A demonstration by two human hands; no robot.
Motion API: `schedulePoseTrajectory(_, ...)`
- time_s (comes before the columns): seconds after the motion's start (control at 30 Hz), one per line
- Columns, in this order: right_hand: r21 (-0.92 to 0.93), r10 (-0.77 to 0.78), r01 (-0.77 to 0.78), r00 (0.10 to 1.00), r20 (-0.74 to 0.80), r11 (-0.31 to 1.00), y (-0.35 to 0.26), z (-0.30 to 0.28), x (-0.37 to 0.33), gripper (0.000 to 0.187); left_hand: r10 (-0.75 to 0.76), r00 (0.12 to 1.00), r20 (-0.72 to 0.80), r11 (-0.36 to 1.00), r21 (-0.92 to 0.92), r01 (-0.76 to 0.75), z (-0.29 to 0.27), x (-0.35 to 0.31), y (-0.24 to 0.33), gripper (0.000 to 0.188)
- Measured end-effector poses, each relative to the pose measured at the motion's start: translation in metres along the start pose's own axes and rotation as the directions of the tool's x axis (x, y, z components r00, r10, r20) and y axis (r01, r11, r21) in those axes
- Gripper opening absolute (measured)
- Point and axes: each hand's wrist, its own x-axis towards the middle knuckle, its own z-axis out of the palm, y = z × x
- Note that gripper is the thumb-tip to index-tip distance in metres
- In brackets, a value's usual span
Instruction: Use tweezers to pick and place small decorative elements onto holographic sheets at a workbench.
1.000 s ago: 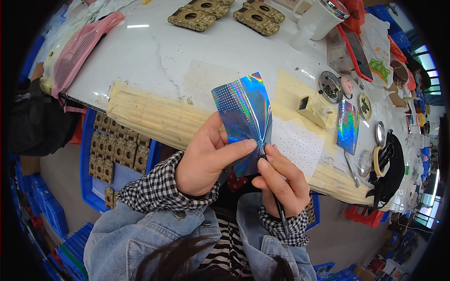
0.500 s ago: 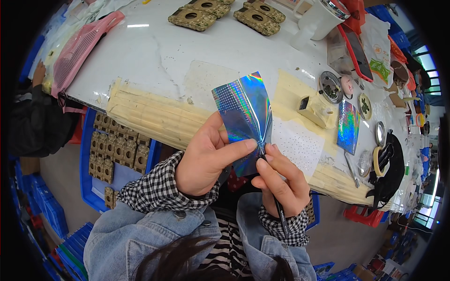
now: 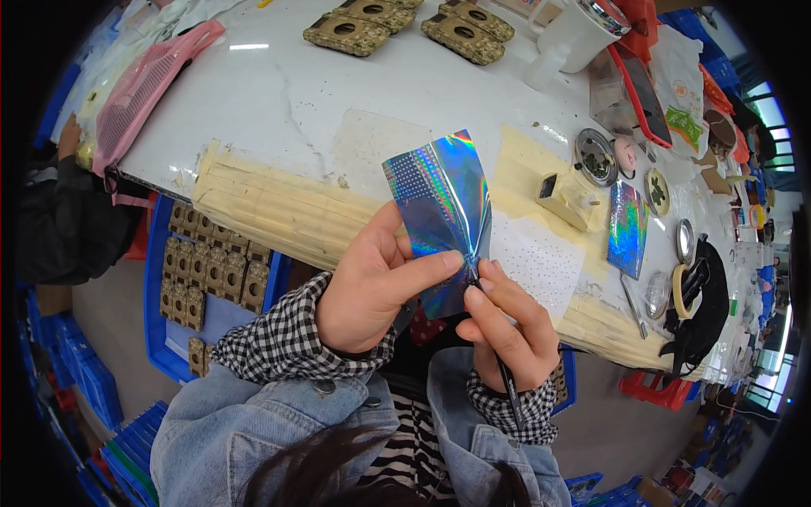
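My left hand (image 3: 376,291) grips a shiny blue holographic sheet (image 3: 435,190), its thumb pressing the lower part. Rows of tiny dots cover the sheet's upper left, and creases fan out from the pinched spot. Between the fingers of my right hand (image 3: 511,329) are slim black tweezers (image 3: 507,380). Their front end meets the sheet beside my left thumb; fingers hide the very tip. Beyond my right hand, a white paper (image 3: 536,266) strewn with small dark specks lies on the table.
Left below the table, a blue tray (image 3: 156,329) holds several camouflage-patterned parts (image 3: 215,270); similar parts (image 3: 346,34) lie at the back. On the right are another holographic sheet (image 3: 627,228), metal tweezers (image 3: 634,306), a round tin (image 3: 596,157) and a red-edged phone (image 3: 639,97).
The tweezers and my right fingers have shifted very slightly against the sheet. My left hand keeps its place and grip.
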Motion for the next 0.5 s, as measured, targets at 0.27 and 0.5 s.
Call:
schedulePoseTrajectory(0.27,-0.015,0.003,-0.003,1.0,0.004,1.0,-0.0004,0.0008,0.0012,0.037,-0.01,1.0,-0.002,1.0,0.023,0.01,0.0004,-0.0006,0.0019,0.05)
schedulePoseTrajectory(0.5,-0.015,-0.004,0.004,1.0,0.009,1.0,0.0001,0.0008,0.0019,0.036,-0.018,1.0,0.002,0.998,0.063,0.017,-0.0013,-0.001,0.0019,0.051)
